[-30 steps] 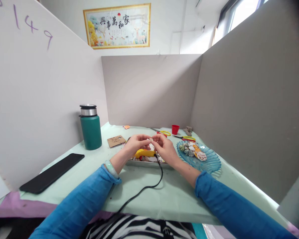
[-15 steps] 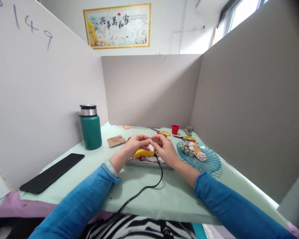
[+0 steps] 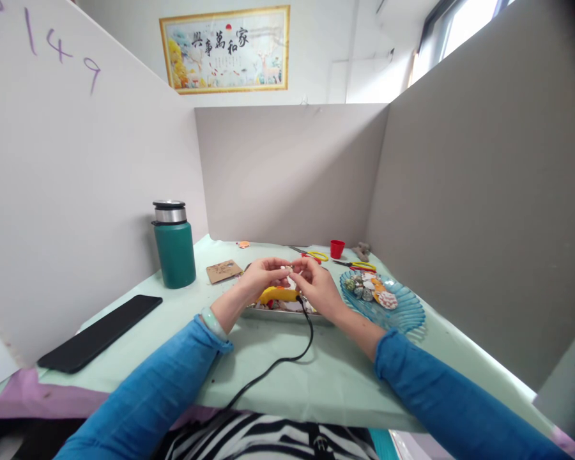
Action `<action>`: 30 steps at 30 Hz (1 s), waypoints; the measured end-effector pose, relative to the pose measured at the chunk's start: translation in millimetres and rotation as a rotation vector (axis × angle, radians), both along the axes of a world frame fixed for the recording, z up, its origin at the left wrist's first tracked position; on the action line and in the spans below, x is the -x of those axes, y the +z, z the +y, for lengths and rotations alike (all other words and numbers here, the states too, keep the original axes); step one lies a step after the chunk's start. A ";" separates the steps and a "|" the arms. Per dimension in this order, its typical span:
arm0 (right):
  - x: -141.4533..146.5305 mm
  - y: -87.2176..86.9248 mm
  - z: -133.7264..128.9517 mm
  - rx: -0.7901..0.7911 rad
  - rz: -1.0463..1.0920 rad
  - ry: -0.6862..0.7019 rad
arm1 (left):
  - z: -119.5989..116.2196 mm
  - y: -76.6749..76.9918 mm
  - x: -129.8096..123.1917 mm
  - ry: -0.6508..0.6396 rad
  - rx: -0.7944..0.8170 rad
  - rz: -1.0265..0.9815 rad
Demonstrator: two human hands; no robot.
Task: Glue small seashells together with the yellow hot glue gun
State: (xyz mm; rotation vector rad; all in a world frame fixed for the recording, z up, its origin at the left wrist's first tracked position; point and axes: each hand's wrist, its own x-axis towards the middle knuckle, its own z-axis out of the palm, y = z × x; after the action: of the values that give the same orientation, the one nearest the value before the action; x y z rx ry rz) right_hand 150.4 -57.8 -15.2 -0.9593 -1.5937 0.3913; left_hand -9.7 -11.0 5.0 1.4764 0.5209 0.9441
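Over a shallow metal tray (image 3: 263, 314), my left hand (image 3: 264, 276) and my right hand (image 3: 315, 284) meet fingertip to fingertip. Both pinch a small whitish shell-like piece (image 3: 287, 270), mostly covered by the fingers. Just below them a yellow tool (image 3: 280, 294) with a black cord (image 3: 287, 360) lies across the tray. Small white and red bits show in the tray around it, partly hidden by my hands. To the right of my right hand, a blue ribbed glass plate (image 3: 407, 313) holds several seashells (image 3: 387, 300).
A green bottle (image 3: 175, 255) and a black flat case (image 3: 103, 332) are on the left. Brown card (image 3: 224, 271) lies beyond my left wrist. Two pairs of scissors (image 3: 361, 266) and a red cup (image 3: 337, 249) are at the back. Grey partitions (image 3: 292, 172) enclose the table.
The fingers have shifted slightly, and a little more of the small whitish piece shows between them. Everything else stays as it was.
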 end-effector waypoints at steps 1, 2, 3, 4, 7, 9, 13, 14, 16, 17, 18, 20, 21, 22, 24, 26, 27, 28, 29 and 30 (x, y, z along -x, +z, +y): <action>-0.1 -0.2 0.3 0.000 -0.002 -0.004 | -0.1 0.3 0.0 0.003 0.003 0.001; -0.3 -0.4 0.6 -0.002 -0.003 -0.008 | -0.2 0.5 -0.1 0.009 0.005 0.001; -0.4 -0.6 1.0 -0.003 -0.005 -0.014 | -0.3 0.6 -0.1 0.014 0.005 0.002; -0.6 -0.7 1.3 -0.005 -0.007 -0.020 | -0.2 0.4 -0.2 0.018 0.002 0.005; -0.6 -0.8 1.8 -0.007 -0.008 -0.032 | 0.9 -1.0 -0.3 0.019 -0.022 0.018; -0.3 -1.0 2.0 -0.010 0.000 -0.026 | 2.0 -2.2 -0.2 0.016 -0.040 0.025; -0.1 -2.2 3.0 -0.022 0.015 -0.014 | 2.8 -2.9 0.2 0.011 -0.065 0.051; -0.1 -2.6 3.3 -0.026 0.012 -0.017 | 2.6 -2.6 0.4 0.009 -0.070 0.062; -0.2 -3.0 3.7 -0.035 0.001 -0.028 | 1.9 -1.9 0.5 0.009 -0.077 0.079; -0.1 -3.0 3.6 -0.039 -0.004 -0.035 | 1.5 -1.5 0.4 0.011 -0.077 0.082; -0.1 -2.9 3.4 -0.044 -0.009 -0.041 | 1.2 -1.2 0.3 0.014 -0.077 0.084; 0.2 -2.0 2.5 -0.049 -0.018 -0.046 | 0.8 -0.9 -0.2 0.021 -0.072 0.083; 0.4 -1.3 1.9 -0.052 -0.023 -0.046 | 0.7 -0.8 -0.5 0.024 -0.066 0.081; 0.6 -0.6 1.1 -0.053 -0.027 -0.045 | 0.7 -0.7 -1.0 0.026 -0.059 0.077; 1.0 0.6 -0.2 -0.055 -0.036 -0.047 | 0.8 -0.7 -1.8 0.028 -0.045 0.063; 1.2 1.3 -0.9 -0.058 -0.048 -0.058 | 0.6 -0.6 -2.5 0.029 -0.038 0.053; 1.2 1.2 -0.9 -0.060 -0.054 -0.064 | 0.4 -0.6 -2.6 0.030 -0.038 0.053; 1.1 1.0 -0.7 -0.064 -0.062 -0.070 | 0.1 -0.6 -2.7 0.031 -0.039 0.057; 0.9 0.6 -0.3 -0.068 -0.068 -0.076 | -0.2 -0.7 -2.6 0.031 -0.042 0.064; 0.6 0.1 0.3 -0.071 -0.073 -0.081 | -0.4 -0.8 -2.4 0.032 -0.046 0.071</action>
State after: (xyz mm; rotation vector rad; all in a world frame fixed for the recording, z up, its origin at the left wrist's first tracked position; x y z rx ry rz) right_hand 149.8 -57.5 -15.1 -0.9906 -1.6183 0.2443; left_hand -7.3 -11.4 4.2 1.5514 0.5794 0.9365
